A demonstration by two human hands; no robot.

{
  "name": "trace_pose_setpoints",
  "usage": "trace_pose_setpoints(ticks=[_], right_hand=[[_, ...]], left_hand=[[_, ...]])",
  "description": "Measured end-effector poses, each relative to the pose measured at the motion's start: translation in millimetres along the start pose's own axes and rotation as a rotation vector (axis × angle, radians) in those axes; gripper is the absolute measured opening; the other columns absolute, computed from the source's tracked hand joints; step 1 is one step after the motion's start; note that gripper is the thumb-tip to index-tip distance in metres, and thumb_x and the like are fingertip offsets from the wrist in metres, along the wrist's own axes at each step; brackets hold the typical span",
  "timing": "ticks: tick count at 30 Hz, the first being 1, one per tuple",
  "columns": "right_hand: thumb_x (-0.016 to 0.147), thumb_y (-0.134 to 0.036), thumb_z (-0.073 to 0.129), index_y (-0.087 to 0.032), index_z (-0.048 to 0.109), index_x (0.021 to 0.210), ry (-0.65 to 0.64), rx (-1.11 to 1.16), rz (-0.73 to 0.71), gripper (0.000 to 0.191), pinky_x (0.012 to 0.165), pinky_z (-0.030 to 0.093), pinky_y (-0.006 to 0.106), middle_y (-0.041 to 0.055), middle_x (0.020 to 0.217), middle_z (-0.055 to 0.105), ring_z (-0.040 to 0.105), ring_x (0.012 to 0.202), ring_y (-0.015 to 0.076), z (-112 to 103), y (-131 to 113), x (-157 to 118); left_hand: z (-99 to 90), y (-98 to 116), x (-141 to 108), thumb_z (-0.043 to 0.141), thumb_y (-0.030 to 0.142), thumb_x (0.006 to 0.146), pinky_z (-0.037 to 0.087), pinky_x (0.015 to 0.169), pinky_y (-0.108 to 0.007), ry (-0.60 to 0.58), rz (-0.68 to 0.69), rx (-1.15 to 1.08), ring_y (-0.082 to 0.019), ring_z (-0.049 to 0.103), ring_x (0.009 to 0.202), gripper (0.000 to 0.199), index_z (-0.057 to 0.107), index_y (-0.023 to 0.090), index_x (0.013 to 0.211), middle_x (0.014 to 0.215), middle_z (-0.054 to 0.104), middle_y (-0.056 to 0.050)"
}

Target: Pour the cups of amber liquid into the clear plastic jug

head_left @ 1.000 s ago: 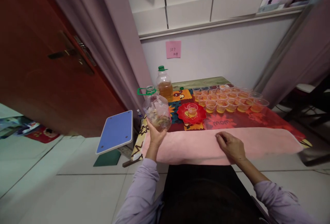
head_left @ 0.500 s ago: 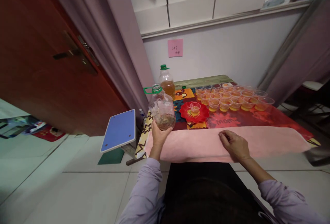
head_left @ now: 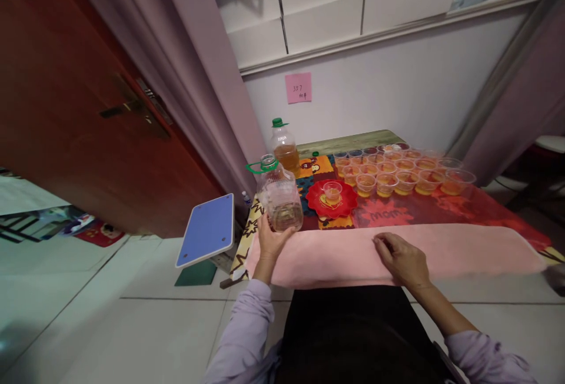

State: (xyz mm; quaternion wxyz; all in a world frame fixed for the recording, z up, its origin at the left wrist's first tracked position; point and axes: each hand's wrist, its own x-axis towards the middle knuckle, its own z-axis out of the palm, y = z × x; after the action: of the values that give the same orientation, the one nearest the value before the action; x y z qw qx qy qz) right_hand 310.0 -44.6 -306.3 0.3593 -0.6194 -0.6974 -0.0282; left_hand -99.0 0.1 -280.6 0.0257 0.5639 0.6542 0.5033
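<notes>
Cupping the uncapped plastic jug low at nine o'clock from the red plate, left hand should hold it level; right hand curls narrow.

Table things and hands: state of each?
Front clear plastic jug: uncapped
Rear clear plastic jug: capped, partly filled with amber liquid
Rows of clear plastic cups: amber liquid in front ones
Single clear plastic cup: upright on red scalloped plate
Long pink cloth: laid along near edge
Left hand: against front jug
Right hand: curled over cloth
</notes>
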Motion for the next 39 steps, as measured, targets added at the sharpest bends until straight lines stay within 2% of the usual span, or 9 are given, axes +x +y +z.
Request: trace_pose_setpoints(ticks=[8,15,22,27,32,36,39], right_hand=[[0.113,-0.042,0.053,-0.021,0.078,0.104,0.046,0.050,-0.089,0.033,0.066,0.052,0.029,0.0044,0.099,0.087,0.082,0.076,0.0192,-6,-9,1],[0.114,-0.034,0.056,-0.021,0.074,0.107,0.076,0.086,-0.165,0.024,0.075,0.056,0.028,0.0019,0.095,0.086,0.083,0.081,0.0180,-12,-15,5],[0.114,-0.030,0.057,-0.022,0.074,0.105,0.036,0.107,-0.204,0.021,0.078,0.059,0.028,0.0016,0.094,0.085,0.084,0.082,0.0181,-18,-18,9],[0.110,-0.030,0.059,-0.026,0.078,0.102,-0.045,0.178,-0.113,0.021,0.077,0.064,0.030,0.0031,0.097,0.087,0.085,0.085,0.0216,-20,-21,9],[0.107,-0.037,0.059,-0.029,0.080,0.097,-0.145,0.258,0.053,0.025,0.073,0.067,0.033,0.0042,0.099,0.087,0.085,0.085,0.0253,-23,-23,11],[0.106,-0.049,0.060,-0.026,0.081,0.096,-0.242,0.445,0.251,0.033,0.064,0.064,0.031,0.0045,0.090,0.086,0.081,0.072,0.0243,-30,-23,35],[0.103,-0.053,0.062,-0.024,0.081,0.096,-0.236,0.531,0.271,0.036,0.061,0.060,0.031,0.0051,0.081,0.083,0.076,0.067,0.0237,-33,-31,68]], left_hand=[[-3.6,12,2,0.092,0.053,0.071,0.057,0.107,-0.054,-0.054,-0.007,0.038,-0.034,0.067,0.119,0.069,0.064,0.022,0.126,0.120,0.067,-0.009],[-6.3,13,4,0.083,0.062,0.080,0.057,0.107,-0.060,-0.103,-0.023,0.084,-0.039,0.068,0.117,0.069,0.064,0.019,0.131,0.115,0.067,-0.012],[-2.8,11,9,0.079,0.061,0.087,0.053,0.118,-0.057,-0.119,-0.087,0.094,-0.039,0.065,0.137,0.076,0.059,0.018,0.146,0.137,0.069,-0.019],[6.1,0,25,0.080,0.063,0.084,0.055,0.116,-0.059,-0.084,-0.148,0.078,-0.039,0.069,0.131,0.081,0.059,0.018,0.147,0.136,0.072,-0.019],[16.6,-7,40,0.082,0.065,0.081,0.057,0.111,-0.058,-0.055,-0.180,0.053,-0.037,0.072,0.122,0.079,0.059,0.020,0.142,0.130,0.072,-0.016],[12.5,0,22,0.086,0.064,0.077,0.061,0.104,-0.058,0.011,-0.199,0.045,-0.036,0.072,0.118,0.091,0.050,0.019,0.146,0.135,0.066,-0.018],[-1.8,15,-2,0.080,0.062,0.085,0.061,0.101,-0.059,0.063,-0.179,0.057,-0.034,0.071,0.111,0.072,0.052,0.020,0.137,0.125,0.065,-0.015]])
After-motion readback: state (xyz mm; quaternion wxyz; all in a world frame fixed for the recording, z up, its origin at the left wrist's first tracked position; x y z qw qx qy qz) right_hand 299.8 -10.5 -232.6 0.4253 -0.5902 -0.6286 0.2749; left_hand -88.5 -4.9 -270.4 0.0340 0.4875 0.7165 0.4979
